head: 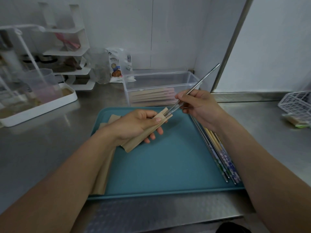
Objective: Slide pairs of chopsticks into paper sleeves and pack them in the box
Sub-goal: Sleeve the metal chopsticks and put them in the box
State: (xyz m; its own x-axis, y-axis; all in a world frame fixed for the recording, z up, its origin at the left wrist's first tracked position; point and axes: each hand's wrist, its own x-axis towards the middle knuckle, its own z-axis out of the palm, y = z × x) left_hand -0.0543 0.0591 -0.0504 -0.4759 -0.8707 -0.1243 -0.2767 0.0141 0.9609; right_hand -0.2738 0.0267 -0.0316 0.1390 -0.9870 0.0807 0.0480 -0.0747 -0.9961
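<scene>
Head view, one moment, packing in progress.

Done: several filled paper sleeves are seen stacked flat inside the clear plastic box, which stands on the steel worktop just beyond the far edge of the teal tray. The exact count cannot be told through the box wall.

In hand: one paper sleeve is gripped by the left hand, thumb on top and fingers curled beneath, its open mouth turned to the right. A pair of metal chopsticks is pinched by the right hand part-way along its length; the tips are entered into the sleeve mouth, while most of the length is left outside, slanting up towards the far right. This insertion is judged to be barely begun.

Left to do: loose chopsticks, some metal, some wooden, some patterned, are laid along the right edge of the tray. Empty sleeves are piled at the tray's left edge, partly hidden by the left forearm. Several pairs are judged to be outstanding.

Other items: white rack and white basin at far left; white wire basket at far right.
</scene>
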